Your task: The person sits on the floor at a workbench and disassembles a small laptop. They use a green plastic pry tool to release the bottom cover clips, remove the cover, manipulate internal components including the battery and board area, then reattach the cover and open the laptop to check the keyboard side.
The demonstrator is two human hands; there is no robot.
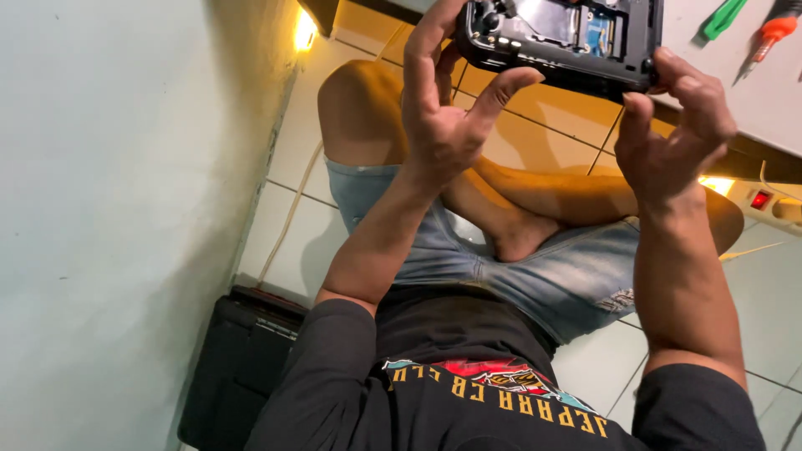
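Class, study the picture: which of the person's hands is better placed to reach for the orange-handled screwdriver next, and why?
Probably the right hand: it grips the opened black device at the end nearest the orange-handled screwdriver. The left hand holds the far end.

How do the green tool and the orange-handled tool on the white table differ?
The green tool is flat, plain green and lies further left; the orange-handled tool is rounder, with a thin metal shaft pointing down-left. Both lie on the white table, slanted alike, untouched by the hands, and cut off by the frame's top edge.
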